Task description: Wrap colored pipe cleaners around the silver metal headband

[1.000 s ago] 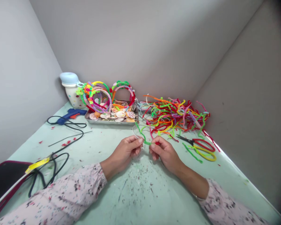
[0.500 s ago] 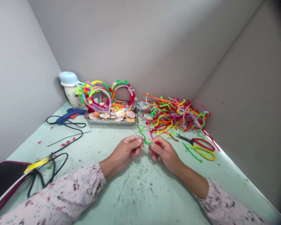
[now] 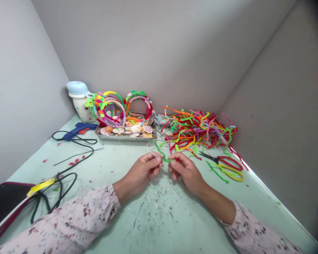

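Above the middle of the table, my left hand (image 3: 145, 168) pinches one end of a thin pale hoop (image 3: 149, 144), which looks like a bare headband. A green pipe cleaner (image 3: 160, 150) runs up from between my two hands, its lower part bent sideways toward the right fingertips. My right hand (image 3: 184, 171) is closed in a pinch on that pipe cleaner, close beside the left fingertips. A bit of red shows at the right fingers; what it belongs to is hidden.
Behind my hands, a metal tray (image 3: 125, 140) holds shells and several colourful wrapped headbands (image 3: 113, 121). Right of it lies a heap of pipe cleaners (image 3: 198, 128), with scissors (image 3: 229, 165) in front. A blue glue gun (image 3: 79, 131), black cable (image 3: 76, 173) and lidded cup (image 3: 81, 102) are at left.
The lower part of the green pipe cleaner has shifted slightly between my fingertips, and the pale hoop has tilted a little to the left. Both hands stay in nearly the same place.
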Demonstrator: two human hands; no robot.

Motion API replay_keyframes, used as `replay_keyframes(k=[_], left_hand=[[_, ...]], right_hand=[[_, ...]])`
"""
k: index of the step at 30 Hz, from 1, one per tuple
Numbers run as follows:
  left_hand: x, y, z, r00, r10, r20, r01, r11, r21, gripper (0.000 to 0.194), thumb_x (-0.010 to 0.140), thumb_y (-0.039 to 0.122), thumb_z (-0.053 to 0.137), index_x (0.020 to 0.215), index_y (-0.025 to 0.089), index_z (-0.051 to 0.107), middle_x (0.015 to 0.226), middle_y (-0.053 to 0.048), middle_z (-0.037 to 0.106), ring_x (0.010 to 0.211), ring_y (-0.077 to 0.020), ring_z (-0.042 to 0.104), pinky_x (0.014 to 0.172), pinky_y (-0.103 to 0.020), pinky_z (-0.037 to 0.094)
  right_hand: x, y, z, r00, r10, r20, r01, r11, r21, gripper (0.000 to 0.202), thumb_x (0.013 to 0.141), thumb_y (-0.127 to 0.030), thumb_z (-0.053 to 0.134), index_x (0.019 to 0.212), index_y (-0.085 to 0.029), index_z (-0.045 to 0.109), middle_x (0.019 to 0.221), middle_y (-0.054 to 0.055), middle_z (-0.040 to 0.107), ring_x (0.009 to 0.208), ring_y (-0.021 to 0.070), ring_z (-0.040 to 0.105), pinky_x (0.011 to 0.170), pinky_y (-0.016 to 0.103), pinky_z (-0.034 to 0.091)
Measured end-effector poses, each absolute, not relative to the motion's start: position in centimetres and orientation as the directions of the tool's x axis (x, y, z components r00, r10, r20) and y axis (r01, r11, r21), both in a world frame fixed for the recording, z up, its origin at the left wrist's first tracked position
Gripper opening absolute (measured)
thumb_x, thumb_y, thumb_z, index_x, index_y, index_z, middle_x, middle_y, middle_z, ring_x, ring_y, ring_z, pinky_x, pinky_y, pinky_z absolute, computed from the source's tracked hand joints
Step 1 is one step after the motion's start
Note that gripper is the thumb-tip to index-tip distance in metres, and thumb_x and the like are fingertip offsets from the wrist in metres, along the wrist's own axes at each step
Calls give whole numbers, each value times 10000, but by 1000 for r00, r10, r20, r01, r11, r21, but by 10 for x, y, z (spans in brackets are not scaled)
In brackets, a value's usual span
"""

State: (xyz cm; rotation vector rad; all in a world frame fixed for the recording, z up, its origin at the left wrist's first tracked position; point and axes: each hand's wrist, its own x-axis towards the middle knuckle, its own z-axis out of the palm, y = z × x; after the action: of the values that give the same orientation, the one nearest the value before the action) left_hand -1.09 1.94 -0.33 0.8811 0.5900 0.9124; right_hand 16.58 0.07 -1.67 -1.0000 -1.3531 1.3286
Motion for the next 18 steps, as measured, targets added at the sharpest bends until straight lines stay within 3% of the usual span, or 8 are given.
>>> replay_keyframes(k=[18], left_hand=[[-10,18,-2,508,858,-72,-400,310,862,157,815,276,629,867,135,583,714,19,529,480,-20,416,449,-148,291]], right_hand=[[167,1,-18,-229,969,88,-98,67,-993,177,875,-350,549,974,-205,571,659,-35,578,472,76,516,461,207,397]])
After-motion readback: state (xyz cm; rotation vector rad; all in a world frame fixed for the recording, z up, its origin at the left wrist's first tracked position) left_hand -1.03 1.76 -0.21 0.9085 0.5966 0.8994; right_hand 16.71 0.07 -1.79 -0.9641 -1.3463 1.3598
